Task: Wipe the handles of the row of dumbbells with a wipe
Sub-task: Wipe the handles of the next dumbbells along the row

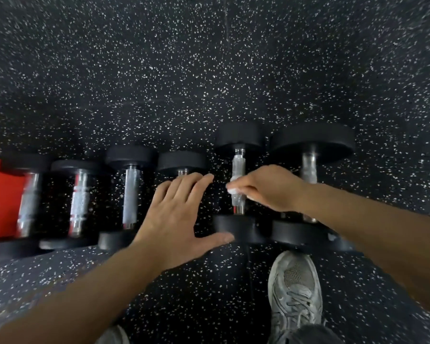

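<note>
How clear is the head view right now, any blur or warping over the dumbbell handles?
Head view: motion blur smears the leftmost dumbbells; the handle under the right hand is sharper, the wipe a soft white smudge; wide-angle bending curves the row; dim, even light, slight chrome glare.

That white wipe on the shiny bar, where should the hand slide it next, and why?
Probably toward the near end of the handle. The right hand presses the wipe around its middle; the stretch above looks wet, while the part below shows bare metal. The left hand hovers open, holding nothing.
</note>
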### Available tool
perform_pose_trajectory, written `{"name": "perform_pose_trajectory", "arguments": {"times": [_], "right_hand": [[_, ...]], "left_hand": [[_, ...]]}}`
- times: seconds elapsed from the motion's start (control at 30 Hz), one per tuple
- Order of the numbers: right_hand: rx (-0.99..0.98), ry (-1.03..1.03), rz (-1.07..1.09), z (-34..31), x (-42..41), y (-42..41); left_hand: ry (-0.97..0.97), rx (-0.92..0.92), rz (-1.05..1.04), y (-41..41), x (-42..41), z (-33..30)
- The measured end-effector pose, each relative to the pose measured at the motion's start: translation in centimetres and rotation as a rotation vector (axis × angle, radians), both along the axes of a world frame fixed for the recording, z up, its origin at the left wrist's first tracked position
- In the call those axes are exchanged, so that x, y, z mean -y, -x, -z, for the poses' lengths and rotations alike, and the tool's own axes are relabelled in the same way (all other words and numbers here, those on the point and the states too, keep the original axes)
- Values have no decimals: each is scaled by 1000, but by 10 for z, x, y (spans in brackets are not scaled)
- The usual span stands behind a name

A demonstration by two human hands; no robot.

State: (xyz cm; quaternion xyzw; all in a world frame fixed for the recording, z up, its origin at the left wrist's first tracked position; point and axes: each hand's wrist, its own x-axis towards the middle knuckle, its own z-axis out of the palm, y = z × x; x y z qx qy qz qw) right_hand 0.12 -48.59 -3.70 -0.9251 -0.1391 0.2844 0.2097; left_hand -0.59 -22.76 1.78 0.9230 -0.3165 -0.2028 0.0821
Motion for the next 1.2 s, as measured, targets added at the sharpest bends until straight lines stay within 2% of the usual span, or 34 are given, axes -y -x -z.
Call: {"name": "perform_pose_trajectory", "arguments": {"times": [0.13,0.2,0.27,0.33,0.4,0.53,0.7,0.8,0.9,0.97,1.03,1.2], "right_hand": [[-126,-75,-132,-7,-1,12],[-88,-148,-31,-9,2,13],[68,-208,164,-6,3,8],[216,-178,312,3,3,0],[253,-128,354,15,1,-5],[155,-110,307,18,-2,-4],[-101,-67,-6,1,3,12],[-193,-154,9,4,3,14],[-13,-258,268,3,6,1],[148,-212,407,3,7,-6],[155,-144,390,7,4,-8],[-7,-46,167,-3,-2,0]], "left_hand": [[39,37,-175,19,0,31],[39,37,-252,27,-4,41],[50,37,-323,33,-6,47],[53,45,-363,36,-2,49],[50,54,-372,38,5,50],[31,72,-367,38,8,53],[14,59,-366,37,13,55],[11,67,-356,36,14,57],[24,86,-327,37,13,58],[48,84,-357,36,13,57],[61,71,-382,36,13,56],[69,63,-381,36,12,54]]}}
